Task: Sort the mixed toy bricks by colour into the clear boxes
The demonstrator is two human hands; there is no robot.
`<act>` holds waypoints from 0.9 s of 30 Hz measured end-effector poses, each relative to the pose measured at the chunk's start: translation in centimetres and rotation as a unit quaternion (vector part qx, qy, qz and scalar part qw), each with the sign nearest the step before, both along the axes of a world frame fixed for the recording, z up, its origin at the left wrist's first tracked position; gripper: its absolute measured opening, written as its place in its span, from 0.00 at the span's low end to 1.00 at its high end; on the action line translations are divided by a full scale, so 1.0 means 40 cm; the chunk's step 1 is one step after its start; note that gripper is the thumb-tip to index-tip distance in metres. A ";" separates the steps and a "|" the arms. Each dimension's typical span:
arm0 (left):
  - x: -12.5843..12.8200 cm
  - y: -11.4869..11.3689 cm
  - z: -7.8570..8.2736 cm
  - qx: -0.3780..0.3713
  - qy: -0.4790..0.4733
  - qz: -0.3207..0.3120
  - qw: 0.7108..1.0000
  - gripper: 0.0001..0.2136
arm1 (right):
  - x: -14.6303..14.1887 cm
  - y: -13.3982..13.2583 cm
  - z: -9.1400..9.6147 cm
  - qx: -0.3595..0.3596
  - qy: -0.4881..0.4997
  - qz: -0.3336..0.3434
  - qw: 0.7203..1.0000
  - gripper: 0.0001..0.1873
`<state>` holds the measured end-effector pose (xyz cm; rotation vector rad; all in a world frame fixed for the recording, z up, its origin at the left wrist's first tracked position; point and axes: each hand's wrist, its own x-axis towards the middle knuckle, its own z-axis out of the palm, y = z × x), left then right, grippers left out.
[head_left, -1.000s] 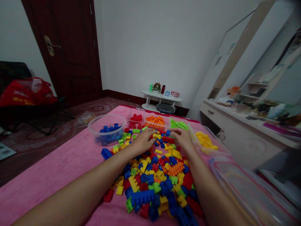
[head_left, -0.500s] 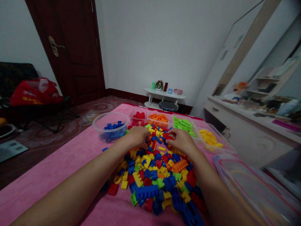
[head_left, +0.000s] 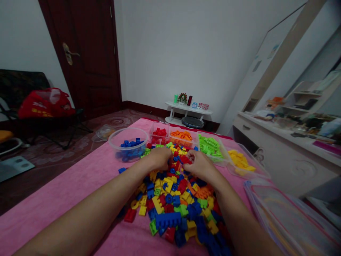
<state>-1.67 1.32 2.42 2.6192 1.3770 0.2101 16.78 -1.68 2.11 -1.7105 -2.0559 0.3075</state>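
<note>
A heap of mixed plastic building bricks (head_left: 176,199) lies on a pink cloth (head_left: 61,192). Both my hands rest on the far end of the heap. My left hand (head_left: 159,159) is curled palm down over the bricks; what its fingers hold is hidden. My right hand (head_left: 199,165) is closed in a pinch on a red brick (head_left: 185,159). Behind the heap stand a round tub of blue bricks (head_left: 128,144), a red brick box (head_left: 159,133), an orange brick box (head_left: 182,137), a green brick box (head_left: 211,145) and a yellow brick box (head_left: 241,161).
Clear plastic lids (head_left: 287,217) lie stacked at the right edge of the cloth. A white dresser (head_left: 287,156) stands to the right. A small white shelf (head_left: 188,110) sits by the far wall, and a dark door (head_left: 87,53) and a chair with a red bag (head_left: 45,105) are left.
Both hands drew back slightly toward me over the heap and moved closer together. The right hand's fingers closed onto a red brick. The view shifted, so the containers sit higher and further right.
</note>
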 end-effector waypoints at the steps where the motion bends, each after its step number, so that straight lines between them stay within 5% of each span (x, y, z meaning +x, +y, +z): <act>1: 0.001 0.003 0.002 -0.011 -0.036 0.004 0.999 0.08 | 0.007 0.006 0.003 0.007 0.043 -0.008 0.999 0.09; 4: 0.007 0.014 0.009 -0.102 -0.202 0.031 0.974 0.07 | 0.015 0.013 0.015 0.028 0.208 -0.009 0.978 0.10; 7: 0.015 0.019 0.016 -0.245 -0.353 0.042 0.902 0.11 | 0.012 0.006 0.035 0.045 0.340 -0.006 0.939 0.13; 16: 0.030 -0.008 0.026 -0.431 -0.473 0.042 0.768 0.16 | -0.008 -0.026 0.074 0.049 0.473 -0.021 0.879 0.16; 22: 0.056 -0.006 0.014 -0.543 -0.513 0.087 0.659 0.07 | -0.013 -0.038 0.089 0.067 0.430 -0.031 0.900 0.15; 27: 0.052 0.003 0.021 -0.533 -0.548 0.117 0.634 0.13 | 0.025 -0.023 0.095 0.082 0.323 -0.021 0.943 0.13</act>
